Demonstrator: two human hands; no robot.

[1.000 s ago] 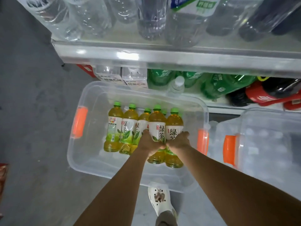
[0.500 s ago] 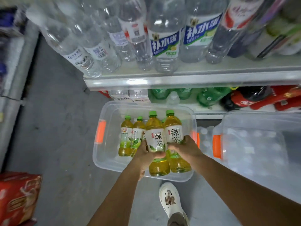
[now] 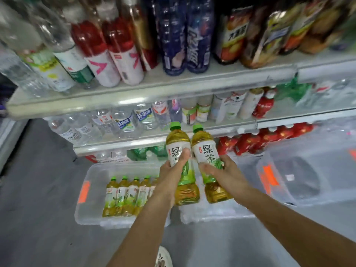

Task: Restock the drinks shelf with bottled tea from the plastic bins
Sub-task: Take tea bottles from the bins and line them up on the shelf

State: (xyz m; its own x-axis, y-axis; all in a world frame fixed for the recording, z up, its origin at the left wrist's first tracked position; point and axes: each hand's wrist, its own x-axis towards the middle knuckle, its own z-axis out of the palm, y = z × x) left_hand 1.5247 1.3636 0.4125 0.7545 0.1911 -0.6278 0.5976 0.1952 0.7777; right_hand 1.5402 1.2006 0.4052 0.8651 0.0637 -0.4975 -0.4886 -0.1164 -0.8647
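- Above the clear plastic bin (image 3: 90,170) on the floor, seen from the head camera, the person holds two bottles of green tea side by side and upright, clear of the bin's rim.
- The left hand (image 3: 171,171) is wrapped around the label of the left bottle (image 3: 178,149); the right hand (image 3: 225,170) grips the right bottle (image 3: 205,151) lower on its label.
- By the look of it the restocking is partway: a row of tea bottles (image 3: 127,195) remains standing in the bin, and neither held bottle is yet on a shelf.
- A second bin (image 3: 292,189) sits to the right; its contents are too blurred to tell.
- The shelves ahead look crowded: the middle shelf edge (image 3: 212,130) lies just behind the bottle caps, with water bottles (image 3: 123,122) and cartons (image 3: 221,106) packed along it.
- No tea slot shows plainly, so open room is hard to judge; the shelf lips above are likely the edges to avoid while lifting.
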